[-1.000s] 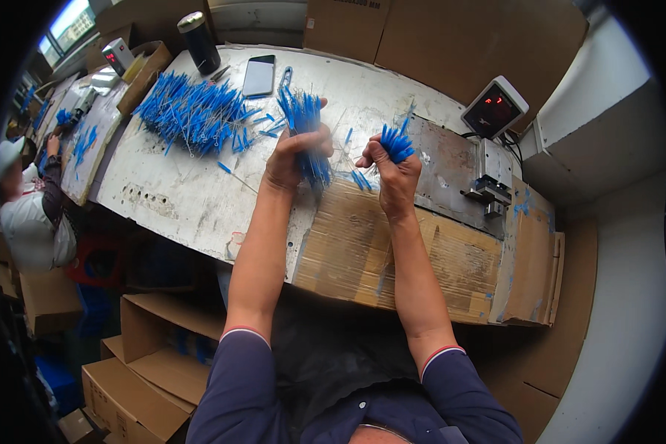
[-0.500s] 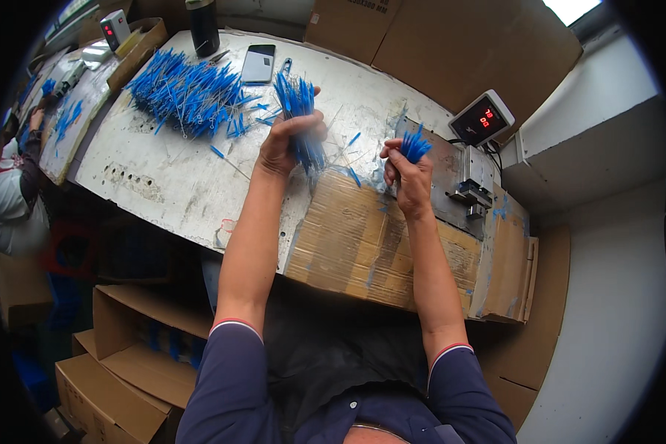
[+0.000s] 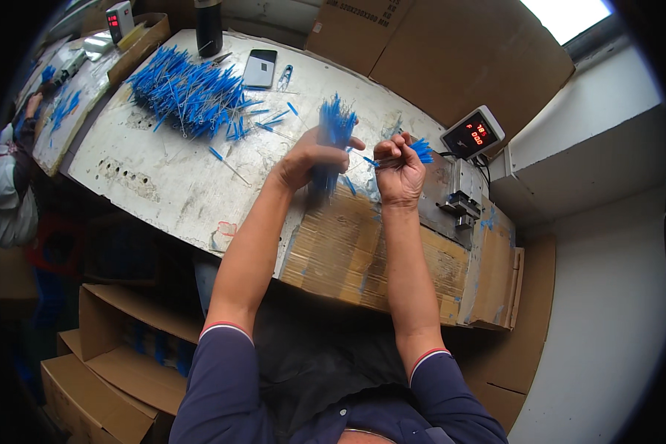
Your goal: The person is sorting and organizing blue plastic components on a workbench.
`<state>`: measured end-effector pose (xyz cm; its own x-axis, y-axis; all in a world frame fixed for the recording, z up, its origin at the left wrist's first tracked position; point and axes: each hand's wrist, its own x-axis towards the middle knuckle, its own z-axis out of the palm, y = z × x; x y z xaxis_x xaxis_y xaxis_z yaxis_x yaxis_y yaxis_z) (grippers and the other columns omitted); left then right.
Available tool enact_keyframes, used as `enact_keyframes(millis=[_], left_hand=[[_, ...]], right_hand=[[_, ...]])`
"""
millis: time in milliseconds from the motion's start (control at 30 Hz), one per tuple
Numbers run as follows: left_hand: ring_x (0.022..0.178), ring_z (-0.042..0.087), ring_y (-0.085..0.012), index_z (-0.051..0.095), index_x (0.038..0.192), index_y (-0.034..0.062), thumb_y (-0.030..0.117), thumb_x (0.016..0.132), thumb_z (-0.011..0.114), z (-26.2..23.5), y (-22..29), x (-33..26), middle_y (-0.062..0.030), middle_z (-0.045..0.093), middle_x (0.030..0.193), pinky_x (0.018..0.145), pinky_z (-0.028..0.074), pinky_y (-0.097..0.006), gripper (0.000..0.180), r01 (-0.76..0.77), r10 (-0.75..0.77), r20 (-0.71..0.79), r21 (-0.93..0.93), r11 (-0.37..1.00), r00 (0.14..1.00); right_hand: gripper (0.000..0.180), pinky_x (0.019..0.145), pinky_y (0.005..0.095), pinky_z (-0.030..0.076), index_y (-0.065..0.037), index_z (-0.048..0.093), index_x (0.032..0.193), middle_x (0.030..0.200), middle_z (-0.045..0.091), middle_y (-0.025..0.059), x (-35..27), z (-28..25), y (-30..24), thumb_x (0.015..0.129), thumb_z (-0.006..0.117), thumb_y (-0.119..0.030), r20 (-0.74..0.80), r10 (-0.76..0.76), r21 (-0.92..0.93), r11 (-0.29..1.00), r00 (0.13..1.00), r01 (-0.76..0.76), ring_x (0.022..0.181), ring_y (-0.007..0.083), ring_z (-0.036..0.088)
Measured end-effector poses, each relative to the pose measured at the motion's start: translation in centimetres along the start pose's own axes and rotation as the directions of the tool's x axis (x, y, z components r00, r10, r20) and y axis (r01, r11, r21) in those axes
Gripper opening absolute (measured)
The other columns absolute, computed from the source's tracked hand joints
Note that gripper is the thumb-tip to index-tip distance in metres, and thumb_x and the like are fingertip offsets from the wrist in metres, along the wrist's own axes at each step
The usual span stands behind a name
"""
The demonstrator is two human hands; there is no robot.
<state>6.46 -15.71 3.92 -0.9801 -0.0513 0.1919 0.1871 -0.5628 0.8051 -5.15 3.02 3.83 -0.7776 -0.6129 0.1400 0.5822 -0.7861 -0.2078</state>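
Your left hand (image 3: 311,157) had its fingers wrapped round a thick bundle of thin metal wires with blue sleeves (image 3: 337,120), which stood roughly upright out of the grip, probably so that the loose pieces stayed together and lined up. Your right hand (image 3: 401,176), just beside it, had its fingers curled in on a smaller bunch of blue-ended wires (image 3: 422,151), whose tips pointed out to the right, perhaps leaving the thumb side free toward the left fingers. Motion blurred the bundle's lower end, and the curled fingers hid the middle of the smaller bunch, so neither count could be made out; whether a wire passed between the hands could not be told. Below your fingers lay a ridged brown cardboard sheet (image 3: 340,248). Beyond the left fingers, to the left, spread a large heap of blue-sleeved wires (image 3: 189,96); right of the right fingers stood a grey metal clamping fixture (image 3: 462,205). Farther left, a co-worker (image 3: 15,196) was partly lost at the dark rim.
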Motion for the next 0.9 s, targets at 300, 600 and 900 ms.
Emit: enact_keyframes(millis=[300,600,900], left_hand=[[0.076,0.067,-0.0154,0.057,0.132,-0.0027,0.01,0.072,0.079,1.3,-0.1,0.2,-0.0135,0.072,0.101,0.073,0.057,-0.029,0.065,0.093,-0.085,-0.071,0.124,0.988,0.994],[0.074,0.066,-0.0145,0.063,0.118,0.0001,0.01,0.074,0.08,0.4,-0.6,0.4,-0.0055,0.069,0.09,0.073,0.054,-0.028,0.049,0.07,-0.043,-0.111,0.256,0.964,0.993],[0.079,0.066,-0.0167,0.062,0.119,-0.0018,0.011,0.076,0.079,1.0,0.3,0.0,-0.0074,0.068,0.092,0.075,0.053,-0.03,0.048,-0.01,0.011,-0.072,0.014,1.0,0.997]], right_hand=[[0.023,0.082,0.0375,0.051,0.003,0.065,0.111,0.091,0.066,0.0152,0.7,0.1,1.1,0.09,0.057,0.009,-0.096,-0.008,0.109,0.994,0.995,0.019,0.072,0.0223,0.056],[0.021,0.078,0.0375,0.054,0.004,0.067,0.114,0.089,0.067,0.0132,-1.0,5.0,1.2,0.097,0.055,0.004,0.014,-0.172,-0.19,0.967,0.985,0.172,0.072,0.0196,0.058],[0.028,0.09,0.0313,0.052,0.002,0.068,0.126,0.104,0.074,0.0097,-3.3,2.7,3.5,0.103,0.058,-0.011,0.067,-0.043,-0.997,0.02,0.997,0.068,0.099,0.0165,0.068]])
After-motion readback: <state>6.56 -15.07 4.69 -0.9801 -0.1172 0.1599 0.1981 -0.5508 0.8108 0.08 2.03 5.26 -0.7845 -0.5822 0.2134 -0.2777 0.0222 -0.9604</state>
